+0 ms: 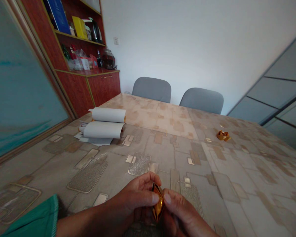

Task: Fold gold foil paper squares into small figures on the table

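Low in the head view, my left hand (138, 197) and my right hand (180, 210) meet above the near edge of the table. Both are closed in a pinch on a small piece of shiny gold foil paper (158, 202), which stands folded between my thumbs and fingers. A green sleeve (37, 220) covers my left forearm. Farther off on the right of the table lies another small folded gold piece (223, 135), out of reach of either hand.
The table (162, 154) wears a beige patterned cloth. Two rolls of white-backed paper (106, 123) lie at the left. Two grey chairs (177, 93) stand at the far side. A red-brown cabinet (88, 79) with shelves fills the left corner.
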The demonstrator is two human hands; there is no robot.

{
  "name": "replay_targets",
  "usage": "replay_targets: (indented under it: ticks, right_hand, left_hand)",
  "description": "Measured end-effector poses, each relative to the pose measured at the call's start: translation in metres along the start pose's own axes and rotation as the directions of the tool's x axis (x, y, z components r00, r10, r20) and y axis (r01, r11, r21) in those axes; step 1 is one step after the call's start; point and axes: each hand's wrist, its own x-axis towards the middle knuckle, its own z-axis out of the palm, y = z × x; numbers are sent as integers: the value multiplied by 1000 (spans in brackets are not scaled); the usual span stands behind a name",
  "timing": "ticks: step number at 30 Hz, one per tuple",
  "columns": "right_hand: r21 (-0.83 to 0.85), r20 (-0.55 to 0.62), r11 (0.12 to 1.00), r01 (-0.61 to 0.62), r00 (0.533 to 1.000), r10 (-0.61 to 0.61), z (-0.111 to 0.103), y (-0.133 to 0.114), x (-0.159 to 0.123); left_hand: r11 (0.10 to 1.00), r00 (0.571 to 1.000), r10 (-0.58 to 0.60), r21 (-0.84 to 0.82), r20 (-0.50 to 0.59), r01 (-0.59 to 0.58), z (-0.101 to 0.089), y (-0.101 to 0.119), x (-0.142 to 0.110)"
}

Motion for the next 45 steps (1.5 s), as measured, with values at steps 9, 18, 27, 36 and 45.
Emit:
replay_targets:
  ticks: [9, 18, 27, 36, 45]
  right_hand:
    - [-34, -39, 999, 19, 999, -21, 7, -11, -4]
    - [-103, 16, 993, -55, 998, 57, -14, 6, -1]
    - [-110, 11, 994, -29, 999, 30, -17, 10, 2]
    - [-97, 14, 995, -33, 999, 35, -18, 8, -1]
    - [-52, -9, 999, -15, 1000, 14, 3, -11, -3]
  left_hand:
    - [993, 994, -52, -105, 94, 62, -5, 4, -1]
    - [999, 998, -41, -19, 38, 41, -5, 3, -1]
    - [999, 999, -39, 14, 4, 39, -5, 0, 0]
    - [994, 993, -104, -13, 58, 105, -3, 9, -3]
    - [992, 986, -130, 12, 101, 129, -2, 17, -5]
